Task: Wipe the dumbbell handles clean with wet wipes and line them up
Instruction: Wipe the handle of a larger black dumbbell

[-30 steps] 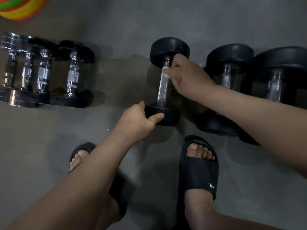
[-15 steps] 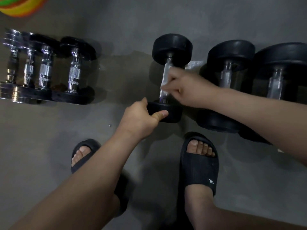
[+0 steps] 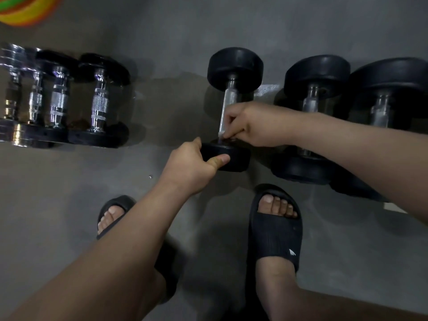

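Note:
A black dumbbell [image 3: 234,68] with a chrome handle lies on the grey floor in the middle of the view. My left hand [image 3: 190,166] grips its near black head from the left. My right hand [image 3: 243,125] is curled round the lower end of the handle and pinches a white wet wipe [image 3: 221,134] against it. Several small chrome-handled dumbbells [image 3: 99,105] stand side by side in a row at the left. Two larger black dumbbells [image 3: 317,75] lie to the right, partly hidden by my right forearm.
My two feet in black slides [image 3: 275,230] stand just in front of the dumbbells. A striped, brightly coloured object [image 3: 25,10] sits at the top left corner. A pale scrap [image 3: 266,89] lies on the floor between the middle and right dumbbells.
My right hand has slid with the wipe from the far end of the handle down to the near end. My left hand has kept its grip on the near head.

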`<action>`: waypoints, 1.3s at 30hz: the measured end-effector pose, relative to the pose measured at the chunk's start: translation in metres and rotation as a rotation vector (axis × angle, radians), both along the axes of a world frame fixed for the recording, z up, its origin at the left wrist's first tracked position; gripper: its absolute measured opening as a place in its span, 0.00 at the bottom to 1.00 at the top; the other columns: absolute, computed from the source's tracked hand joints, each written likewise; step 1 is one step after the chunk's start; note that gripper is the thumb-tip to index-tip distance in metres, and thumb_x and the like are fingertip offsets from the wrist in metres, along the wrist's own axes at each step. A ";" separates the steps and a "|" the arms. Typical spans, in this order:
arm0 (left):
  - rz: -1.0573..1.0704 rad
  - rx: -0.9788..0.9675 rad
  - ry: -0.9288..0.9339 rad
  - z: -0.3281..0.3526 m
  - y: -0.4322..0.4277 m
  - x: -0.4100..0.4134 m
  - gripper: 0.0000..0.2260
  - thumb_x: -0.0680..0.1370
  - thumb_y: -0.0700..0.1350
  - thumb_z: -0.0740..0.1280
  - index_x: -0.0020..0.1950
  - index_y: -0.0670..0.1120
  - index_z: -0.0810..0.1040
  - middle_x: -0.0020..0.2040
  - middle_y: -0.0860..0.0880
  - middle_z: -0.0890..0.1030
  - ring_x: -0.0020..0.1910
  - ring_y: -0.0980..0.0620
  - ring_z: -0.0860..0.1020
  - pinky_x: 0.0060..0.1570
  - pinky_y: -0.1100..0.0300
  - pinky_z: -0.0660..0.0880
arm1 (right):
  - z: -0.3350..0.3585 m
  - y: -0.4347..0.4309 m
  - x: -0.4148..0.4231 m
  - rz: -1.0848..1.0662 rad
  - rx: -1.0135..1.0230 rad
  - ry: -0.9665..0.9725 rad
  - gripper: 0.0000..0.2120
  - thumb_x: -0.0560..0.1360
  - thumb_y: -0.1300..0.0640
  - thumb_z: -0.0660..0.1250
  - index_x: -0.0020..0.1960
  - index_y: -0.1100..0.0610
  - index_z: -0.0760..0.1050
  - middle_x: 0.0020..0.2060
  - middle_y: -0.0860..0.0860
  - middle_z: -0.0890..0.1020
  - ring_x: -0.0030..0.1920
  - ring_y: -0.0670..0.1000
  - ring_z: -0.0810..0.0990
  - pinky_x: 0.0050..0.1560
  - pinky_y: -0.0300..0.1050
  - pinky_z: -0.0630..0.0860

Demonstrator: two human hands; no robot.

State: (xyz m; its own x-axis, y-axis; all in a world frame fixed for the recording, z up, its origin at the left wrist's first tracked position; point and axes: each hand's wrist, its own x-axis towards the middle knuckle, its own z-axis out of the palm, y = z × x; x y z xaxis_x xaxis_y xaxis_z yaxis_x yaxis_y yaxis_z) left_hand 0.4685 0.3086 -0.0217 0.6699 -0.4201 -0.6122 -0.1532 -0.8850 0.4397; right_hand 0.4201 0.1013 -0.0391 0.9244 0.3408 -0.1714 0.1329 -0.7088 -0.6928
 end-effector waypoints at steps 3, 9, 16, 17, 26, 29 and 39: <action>-0.001 -0.013 0.027 0.002 0.001 0.002 0.27 0.67 0.68 0.67 0.55 0.49 0.79 0.46 0.51 0.84 0.50 0.48 0.82 0.51 0.54 0.78 | -0.004 0.003 -0.006 -0.024 0.034 -0.019 0.10 0.77 0.62 0.70 0.55 0.55 0.86 0.47 0.46 0.77 0.46 0.44 0.76 0.48 0.43 0.76; 0.004 -0.035 0.056 0.004 0.001 0.003 0.29 0.69 0.66 0.71 0.60 0.46 0.79 0.55 0.46 0.84 0.57 0.45 0.81 0.57 0.52 0.77 | -0.005 0.006 -0.014 -0.072 0.053 -0.039 0.12 0.75 0.59 0.66 0.54 0.55 0.86 0.46 0.49 0.80 0.45 0.50 0.80 0.48 0.51 0.78; 0.008 -0.042 0.067 0.007 0.001 0.004 0.35 0.62 0.72 0.64 0.56 0.47 0.80 0.50 0.49 0.84 0.52 0.49 0.82 0.56 0.50 0.78 | -0.009 -0.001 -0.001 -0.364 0.001 -0.103 0.12 0.81 0.51 0.66 0.53 0.57 0.85 0.48 0.51 0.79 0.46 0.48 0.78 0.47 0.44 0.75; 0.011 -0.045 0.066 0.007 0.002 0.003 0.35 0.62 0.72 0.64 0.57 0.47 0.80 0.51 0.49 0.84 0.52 0.49 0.82 0.56 0.50 0.78 | -0.012 -0.004 0.002 -0.461 -0.006 -0.071 0.12 0.81 0.52 0.67 0.53 0.58 0.85 0.49 0.51 0.78 0.46 0.47 0.77 0.49 0.44 0.75; 0.015 -0.043 0.073 0.004 0.003 0.005 0.34 0.60 0.73 0.62 0.54 0.50 0.80 0.46 0.53 0.84 0.49 0.50 0.82 0.54 0.50 0.78 | -0.015 0.003 -0.003 -0.339 -0.018 -0.158 0.10 0.81 0.57 0.66 0.53 0.59 0.85 0.47 0.54 0.79 0.46 0.52 0.78 0.47 0.47 0.75; 0.029 -0.047 0.079 0.006 0.001 0.003 0.34 0.65 0.68 0.68 0.61 0.46 0.78 0.55 0.48 0.84 0.57 0.47 0.81 0.60 0.50 0.77 | -0.026 -0.004 0.008 -0.553 -0.052 -0.112 0.10 0.82 0.55 0.66 0.51 0.60 0.83 0.48 0.53 0.77 0.48 0.50 0.77 0.49 0.44 0.73; 0.014 0.002 0.069 0.005 -0.001 0.004 0.29 0.67 0.65 0.68 0.59 0.45 0.79 0.53 0.46 0.84 0.55 0.46 0.81 0.58 0.50 0.77 | -0.028 0.007 0.015 -0.660 -0.153 -0.116 0.11 0.84 0.56 0.60 0.53 0.62 0.77 0.46 0.51 0.73 0.45 0.51 0.74 0.43 0.43 0.67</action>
State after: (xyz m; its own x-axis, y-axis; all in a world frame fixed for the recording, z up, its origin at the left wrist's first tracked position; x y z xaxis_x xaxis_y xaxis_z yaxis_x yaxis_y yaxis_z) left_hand 0.4724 0.3079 -0.0165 0.6316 -0.4095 -0.6583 -0.1098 -0.8878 0.4469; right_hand 0.4350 0.1085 -0.0671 0.9456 -0.3199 -0.0598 -0.2927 -0.7555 -0.5862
